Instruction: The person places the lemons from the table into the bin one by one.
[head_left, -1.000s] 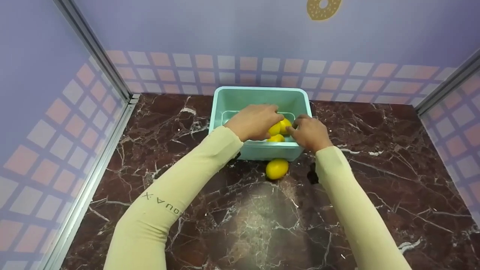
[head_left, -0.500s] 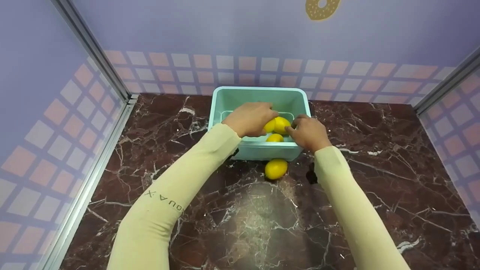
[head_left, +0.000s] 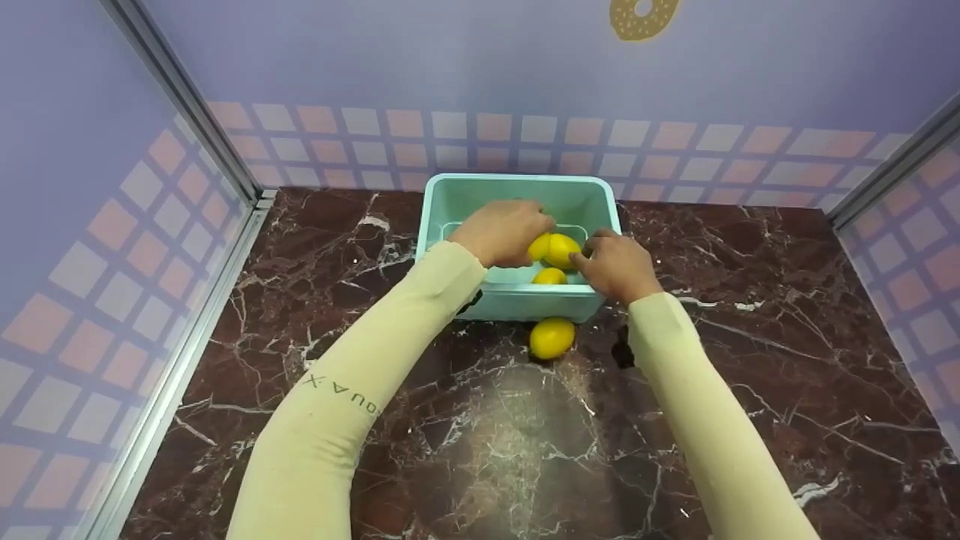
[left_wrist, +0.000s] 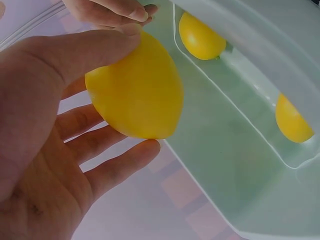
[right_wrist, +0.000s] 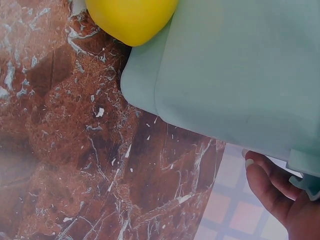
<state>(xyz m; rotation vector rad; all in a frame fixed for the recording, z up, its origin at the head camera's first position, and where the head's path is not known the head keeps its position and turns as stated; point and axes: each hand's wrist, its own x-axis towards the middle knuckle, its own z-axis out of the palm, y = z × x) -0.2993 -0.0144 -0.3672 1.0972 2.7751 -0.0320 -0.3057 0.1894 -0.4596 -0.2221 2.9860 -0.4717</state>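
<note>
My left hand (head_left: 506, 232) is over the mint-green plastic box (head_left: 540, 300), pinching a yellow lemon (left_wrist: 142, 92) between thumb and fingers. Inside the box, a second lemon (head_left: 563, 251) appears right beside the held one in the head view. A third lemon (head_left: 550, 277) lies by the box's near wall, partly hidden behind the rim. My right hand (head_left: 620, 268) grips the box's right rim, its thumb over the inner side. In the right wrist view, fingers (right_wrist: 267, 187) show on the outside beneath that rim. Another lemon (head_left: 553, 338) rests on the counter before the box.
The box stands on a dark red marbled counter (head_left: 510, 457), close to the tiled back wall (head_left: 337, 142). Side panels (head_left: 97, 300) with metal edge strips bound the counter on the left and right.
My left hand has shifted slightly left and away from me with its lemon. The lemon beside it has moved a little left too. My right hand stays at the rim.
</note>
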